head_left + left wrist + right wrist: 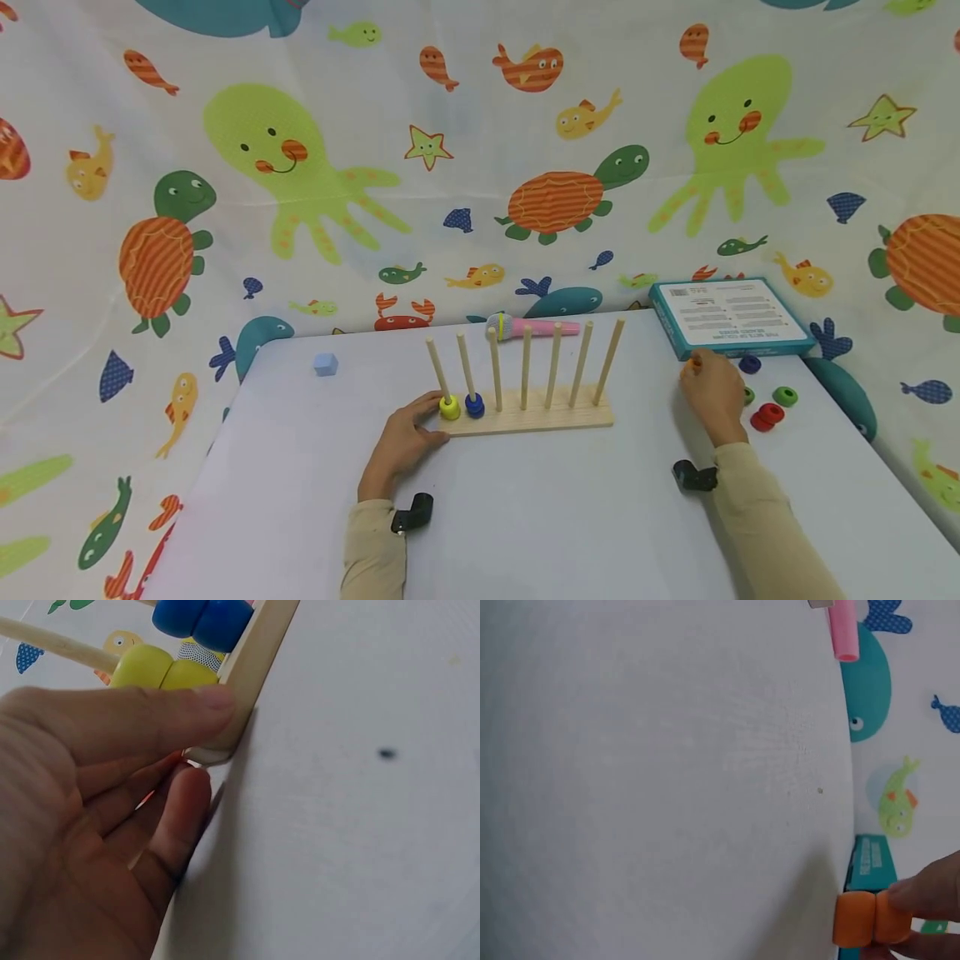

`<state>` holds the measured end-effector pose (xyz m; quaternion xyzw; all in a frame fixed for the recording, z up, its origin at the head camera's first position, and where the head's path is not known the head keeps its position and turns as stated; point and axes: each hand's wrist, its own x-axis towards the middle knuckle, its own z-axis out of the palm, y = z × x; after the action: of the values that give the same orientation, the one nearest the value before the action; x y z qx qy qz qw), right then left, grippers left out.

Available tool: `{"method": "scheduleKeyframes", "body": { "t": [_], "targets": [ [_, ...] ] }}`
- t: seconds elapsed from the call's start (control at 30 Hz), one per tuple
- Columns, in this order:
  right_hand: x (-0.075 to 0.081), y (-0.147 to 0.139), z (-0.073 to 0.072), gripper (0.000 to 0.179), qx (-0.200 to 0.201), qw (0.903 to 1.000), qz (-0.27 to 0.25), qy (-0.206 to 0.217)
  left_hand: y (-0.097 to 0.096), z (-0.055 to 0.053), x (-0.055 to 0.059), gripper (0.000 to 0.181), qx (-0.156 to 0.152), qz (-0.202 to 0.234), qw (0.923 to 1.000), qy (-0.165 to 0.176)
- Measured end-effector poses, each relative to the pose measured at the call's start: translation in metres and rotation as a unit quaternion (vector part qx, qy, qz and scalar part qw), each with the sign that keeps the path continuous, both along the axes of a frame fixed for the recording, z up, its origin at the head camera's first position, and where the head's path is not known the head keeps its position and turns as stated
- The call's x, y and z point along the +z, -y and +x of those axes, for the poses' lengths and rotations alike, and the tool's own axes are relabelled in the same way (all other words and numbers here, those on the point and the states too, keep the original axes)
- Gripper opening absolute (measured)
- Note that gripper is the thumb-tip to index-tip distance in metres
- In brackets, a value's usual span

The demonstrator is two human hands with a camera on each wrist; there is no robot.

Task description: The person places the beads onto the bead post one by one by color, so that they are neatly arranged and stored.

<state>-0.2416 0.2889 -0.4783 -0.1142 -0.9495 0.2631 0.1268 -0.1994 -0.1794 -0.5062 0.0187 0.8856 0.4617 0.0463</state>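
Observation:
My left hand [405, 437] grips the left end of a wooden peg stand [525, 421], its thumb and fingers at the base's corner. Yellow beads [142, 666] sit low on the leftmost peg, close to that hand. Blue beads [202, 619] sit on the second peg; the other pegs are bare. Out to the right, my right hand [712, 398] pinches two orange beads [853, 919], which lie side by side in the right wrist view. Only a bit of orange shows past the fingers in the head view.
A teal and white box [735, 312] lies at the back right. Near the right hand are a dark blue bead [750, 364], green beads [785, 396] and red beads [767, 417]. Behind the stand lies a pink toy microphone [551, 328]. A light blue cube [326, 364] sits at left.

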Motion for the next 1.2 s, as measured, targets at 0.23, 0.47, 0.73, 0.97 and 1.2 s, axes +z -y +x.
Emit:
{"method": "scheduleKeyframes", "body": {
  "t": [0.23, 0.47, 0.73, 0.97, 1.2],
  "targets": [
    [0.040, 0.016, 0.009, 0.035, 0.014, 0.9969, -0.047, -0.062, 0.000, 0.001, 0.001, 0.064, -0.001, -0.001, 1.0000, 0.003],
    [0.154, 0.091, 0.046, 0.033, 0.170, 0.9380, -0.145, -0.265, 0.000, -0.001, 0.002, 0.064, 0.003, -0.009, 1.0000, 0.001],
    [0.169, 0.191, 0.044, 0.030, 0.408, 0.8790, -0.120, -0.217, -0.001, 0.002, 0.001, 0.064, 0.006, 0.002, 0.9999, 0.013],
    [0.149, 0.212, 0.028, 0.027, 0.407, 0.8907, -0.078, -0.187, -0.006, 0.002, 0.001, 0.064, -0.001, 0.001, 0.9999, 0.012],
    [0.144, 0.216, 0.029, 0.033, 0.402, 0.9008, -0.046, -0.156, -0.002, 0.001, 0.001, 0.063, 0.006, -0.023, 0.9997, 0.006]
  ]
}}
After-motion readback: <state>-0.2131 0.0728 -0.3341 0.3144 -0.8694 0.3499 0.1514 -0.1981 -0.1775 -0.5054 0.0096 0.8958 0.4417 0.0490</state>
